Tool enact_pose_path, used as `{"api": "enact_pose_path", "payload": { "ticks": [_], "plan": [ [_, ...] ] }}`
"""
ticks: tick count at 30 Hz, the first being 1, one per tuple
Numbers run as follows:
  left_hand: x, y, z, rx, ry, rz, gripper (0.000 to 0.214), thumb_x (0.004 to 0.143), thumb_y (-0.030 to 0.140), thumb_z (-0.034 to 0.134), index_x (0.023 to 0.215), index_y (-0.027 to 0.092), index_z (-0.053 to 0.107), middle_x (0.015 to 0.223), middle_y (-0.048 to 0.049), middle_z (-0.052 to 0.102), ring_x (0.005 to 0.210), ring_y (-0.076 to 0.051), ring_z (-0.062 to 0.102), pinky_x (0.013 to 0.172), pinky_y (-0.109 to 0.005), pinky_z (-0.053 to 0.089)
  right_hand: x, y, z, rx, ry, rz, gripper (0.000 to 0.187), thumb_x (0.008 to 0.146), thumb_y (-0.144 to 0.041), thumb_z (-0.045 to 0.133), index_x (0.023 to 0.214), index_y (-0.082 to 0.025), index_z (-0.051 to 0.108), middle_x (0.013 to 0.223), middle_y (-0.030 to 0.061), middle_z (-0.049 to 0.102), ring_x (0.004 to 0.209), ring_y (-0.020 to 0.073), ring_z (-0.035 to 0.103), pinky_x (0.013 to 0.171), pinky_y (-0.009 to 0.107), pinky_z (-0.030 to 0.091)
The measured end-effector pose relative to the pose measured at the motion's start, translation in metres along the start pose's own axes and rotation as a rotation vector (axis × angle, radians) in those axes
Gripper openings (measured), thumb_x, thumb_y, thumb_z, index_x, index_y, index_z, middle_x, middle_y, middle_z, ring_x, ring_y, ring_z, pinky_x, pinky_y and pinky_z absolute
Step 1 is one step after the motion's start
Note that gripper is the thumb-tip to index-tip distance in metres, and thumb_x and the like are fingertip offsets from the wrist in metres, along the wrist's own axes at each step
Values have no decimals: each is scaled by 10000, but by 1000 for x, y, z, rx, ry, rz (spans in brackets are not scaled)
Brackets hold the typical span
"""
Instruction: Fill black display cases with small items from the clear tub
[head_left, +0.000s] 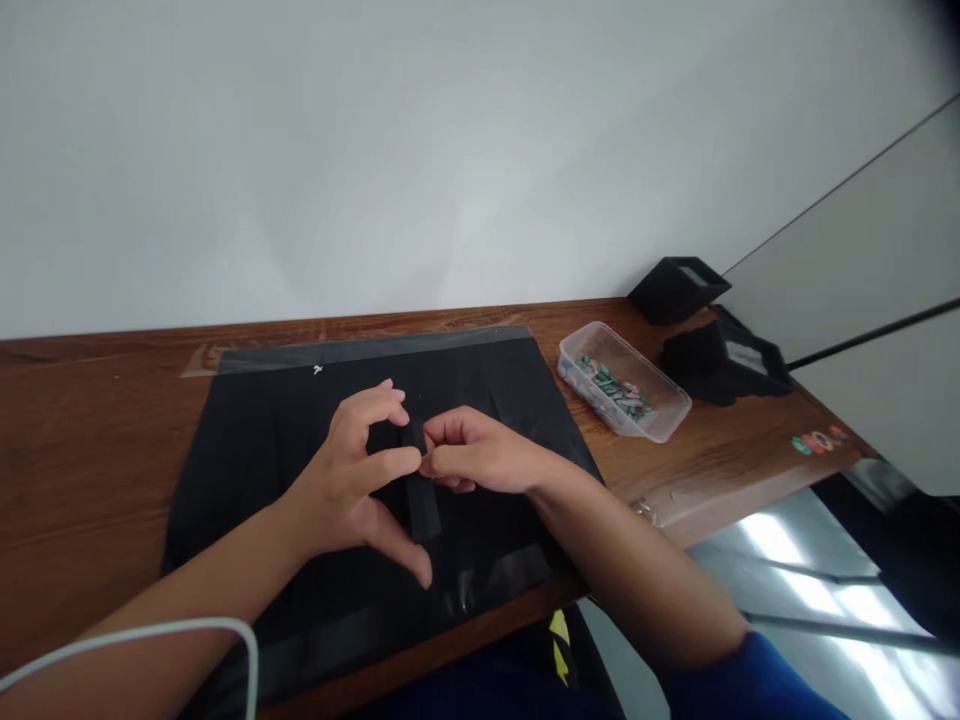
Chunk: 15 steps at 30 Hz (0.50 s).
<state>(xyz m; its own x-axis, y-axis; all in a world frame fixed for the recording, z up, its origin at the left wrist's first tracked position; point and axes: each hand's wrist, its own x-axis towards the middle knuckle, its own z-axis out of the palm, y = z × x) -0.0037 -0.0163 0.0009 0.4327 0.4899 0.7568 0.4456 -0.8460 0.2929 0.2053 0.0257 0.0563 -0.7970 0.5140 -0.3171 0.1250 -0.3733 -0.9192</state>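
A: Take the black mat [247, 440] as the mark. What lies left of it?

B: Bare brown desk [90, 420], and near the bottom edge a white cable [225, 630] curving over the left forearm.

A: And on the mat?

B: Both hands meet over its middle. The left hand [352, 480] has its forefinger and thumb spread in a wide arc, the forefinger tip pressed onto a narrow black strip [420, 490]; the thumb reaches down beside the strip's lower end. That grip is open, touching rather than clasping.

A: The right?

B: The right hand [469, 455] is curled, fingertips pinched at the strip's upper part, just beside the left forefinger. The strip runs from between the two hands down toward the near edge of the mat. It is black on black, so its outline is hard to follow.

A: Right of the mat?

B: A clear plastic tub [660, 395] of small green pieces stands just off the mat's far right corner. Beyond it are two black boxes [679, 288], and some small coloured rings [817, 440] near the desk's right edge. Nothing lies between the hands and the strip.
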Motion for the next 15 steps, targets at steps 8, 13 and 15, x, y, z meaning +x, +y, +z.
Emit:
{"api": "enact_pose_path", "payload": {
  "ticks": [8,13,15],
  "plan": [
    [11,8,5,85,100,29,820,630,983,615,977,242,555,979,-59,583,962,-261,591,935,-469,547,-3,2,4,152,-82,18,232,785,-257,669,687,-191,469,553,-122,432,430,17,360,401,145,351],
    [15,7,5,77,116,13,707,787,946,537,904,248,553,872,-38,611,842,-235,576,847,-440,507,2,9,10,142,-32,-35,193,787,-222,619,693,-205,451,527,-134,400,410,19,335,381,145,374],
    [15,7,4,65,117,14,662,875,903,465,889,247,553,853,-38,614,832,-235,567,831,-436,489,4,12,13,124,-3,-53,195,797,-224,612,697,-207,446,519,-138,397,394,15,335,371,141,349]
  ]
}}
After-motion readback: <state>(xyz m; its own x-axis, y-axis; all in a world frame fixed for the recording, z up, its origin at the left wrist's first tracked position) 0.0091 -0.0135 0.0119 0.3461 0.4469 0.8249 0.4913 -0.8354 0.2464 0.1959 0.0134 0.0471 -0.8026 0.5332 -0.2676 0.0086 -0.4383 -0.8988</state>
